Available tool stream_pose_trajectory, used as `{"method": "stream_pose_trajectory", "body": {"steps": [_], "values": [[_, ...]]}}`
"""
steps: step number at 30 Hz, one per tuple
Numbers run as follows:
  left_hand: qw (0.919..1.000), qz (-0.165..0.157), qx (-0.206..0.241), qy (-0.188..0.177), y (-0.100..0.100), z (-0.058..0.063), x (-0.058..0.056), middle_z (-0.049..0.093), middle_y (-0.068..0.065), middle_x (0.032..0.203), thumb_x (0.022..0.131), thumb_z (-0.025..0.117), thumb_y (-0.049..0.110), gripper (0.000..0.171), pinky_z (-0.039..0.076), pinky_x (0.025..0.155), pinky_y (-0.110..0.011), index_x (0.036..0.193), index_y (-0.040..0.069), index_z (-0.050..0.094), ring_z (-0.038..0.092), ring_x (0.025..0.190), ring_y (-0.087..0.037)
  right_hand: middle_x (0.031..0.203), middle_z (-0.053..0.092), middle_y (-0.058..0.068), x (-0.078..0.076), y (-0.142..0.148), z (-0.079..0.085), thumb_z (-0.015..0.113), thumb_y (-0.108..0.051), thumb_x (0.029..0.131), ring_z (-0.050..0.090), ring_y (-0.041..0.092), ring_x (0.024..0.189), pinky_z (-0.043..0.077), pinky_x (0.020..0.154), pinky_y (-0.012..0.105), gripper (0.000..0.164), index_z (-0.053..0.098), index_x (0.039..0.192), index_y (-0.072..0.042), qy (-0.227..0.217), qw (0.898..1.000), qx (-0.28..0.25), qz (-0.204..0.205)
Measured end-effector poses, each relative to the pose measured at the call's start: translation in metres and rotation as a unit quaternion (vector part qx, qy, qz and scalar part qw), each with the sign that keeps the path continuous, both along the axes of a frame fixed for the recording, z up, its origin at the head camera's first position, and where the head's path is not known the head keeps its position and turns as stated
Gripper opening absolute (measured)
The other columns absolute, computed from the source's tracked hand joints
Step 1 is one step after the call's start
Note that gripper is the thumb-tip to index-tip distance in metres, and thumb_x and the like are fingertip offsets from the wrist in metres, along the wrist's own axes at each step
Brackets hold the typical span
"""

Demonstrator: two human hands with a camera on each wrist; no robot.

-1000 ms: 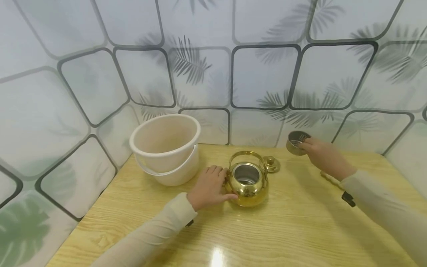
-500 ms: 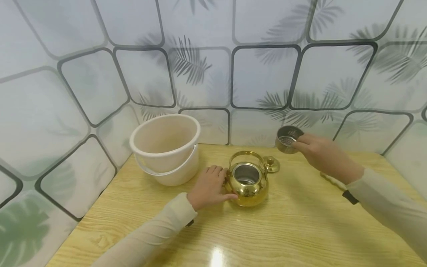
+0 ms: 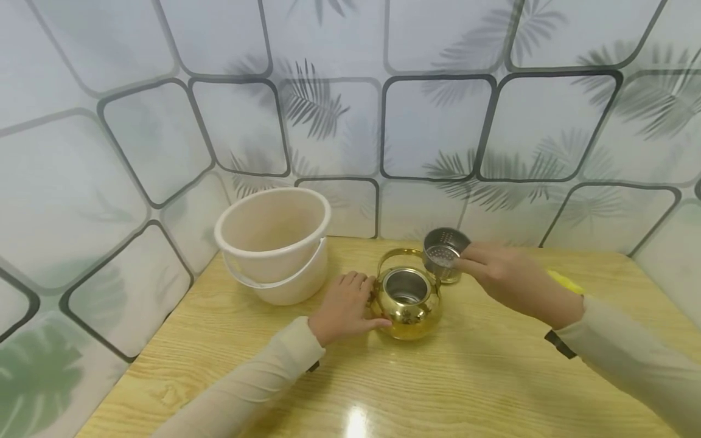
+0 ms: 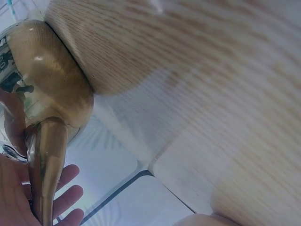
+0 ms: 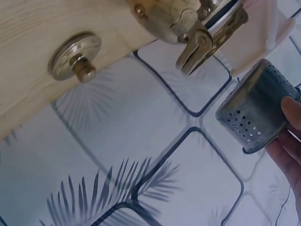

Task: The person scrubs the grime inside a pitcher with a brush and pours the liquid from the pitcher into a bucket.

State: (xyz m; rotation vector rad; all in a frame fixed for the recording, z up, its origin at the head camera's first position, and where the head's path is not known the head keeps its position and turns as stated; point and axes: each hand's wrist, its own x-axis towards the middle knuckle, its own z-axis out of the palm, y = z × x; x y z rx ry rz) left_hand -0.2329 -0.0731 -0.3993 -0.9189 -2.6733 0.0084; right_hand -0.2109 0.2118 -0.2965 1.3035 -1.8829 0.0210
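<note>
A shiny gold kettle (image 3: 412, 317) stands lidless on the table, its hoop handle upright. My left hand (image 3: 344, 304) holds it at the spout (image 4: 47, 165), which lies between thumb and fingers; the thumb rests against the body. My right hand (image 3: 506, 277) pinches a perforated metal strainer basket (image 5: 256, 110) by its rim. In the head view the basket hangs just right of and behind the kettle's mouth, overlapping the handle. Behind it, the gold lid (image 5: 75, 56) lies on the table, knob up, mostly hidden in the head view.
Left of the kettle stands a cream plastic bucket (image 3: 274, 274) with its handle folded down. A yellow item (image 3: 564, 281) lies at the right, partly hidden by my right arm. Patterned wall panels (image 3: 432, 128) border the wooden table (image 3: 438, 389) at the back and left.
My right hand has carried the strainer basket left toward the kettle, first rising slightly, then lowering. More of the yellow item shows. My left hand and the kettle have stayed in place.
</note>
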Motion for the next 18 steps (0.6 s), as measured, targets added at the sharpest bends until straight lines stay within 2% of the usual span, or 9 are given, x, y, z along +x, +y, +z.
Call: {"method": "stream_pose_trajectory", "body": {"steps": [6,11,15,18], "values": [[1.0000,0.000,0.003,-0.002,-0.001,0.000,0.000,0.058,-0.010,0.119,0.076,0.049,0.074,0.090,0.042,0.098,-0.039,0.131,0.003,0.049,0.053,0.114,-0.025,0.080,0.065,0.005,0.003,-0.014,-0.010,0.034,0.004,0.087,0.062,0.018,0.071,0.053,0.064,0.030,0.036,0.070,0.088,-0.002,-0.020,0.999,0.011,0.026],[1.0000,-0.001,0.002,-0.002,-0.001,0.001,0.000,0.059,-0.009,0.118,0.076,0.049,0.075,0.090,0.043,0.098,-0.039,0.131,0.004,0.049,0.053,0.114,-0.025,0.081,0.066,0.004,0.005,-0.025,-0.019,0.035,0.003,0.089,0.062,0.016,0.072,0.054,0.066,0.028,0.036,0.070,0.090,-0.003,-0.023,0.999,0.026,0.029],[1.0000,0.003,0.000,-0.009,0.000,0.000,0.000,0.058,-0.010,0.120,0.076,0.048,0.075,0.090,0.042,0.099,-0.040,0.132,0.004,0.048,0.052,0.116,-0.025,0.082,0.067,0.005,0.005,-0.032,-0.025,0.050,0.008,0.077,0.063,0.016,0.074,0.055,0.070,0.028,0.026,0.070,0.090,-0.002,-0.031,0.999,0.035,0.028],[0.9999,0.005,-0.003,-0.015,0.000,0.000,-0.001,0.057,-0.010,0.122,0.077,0.047,0.076,0.091,0.041,0.100,-0.040,0.133,0.004,0.046,0.052,0.117,-0.025,0.082,0.067,0.005,0.002,-0.035,-0.029,0.059,0.011,0.067,0.064,0.017,0.075,0.055,0.070,0.028,0.029,0.070,0.090,-0.001,-0.036,0.998,0.038,0.027]]}}
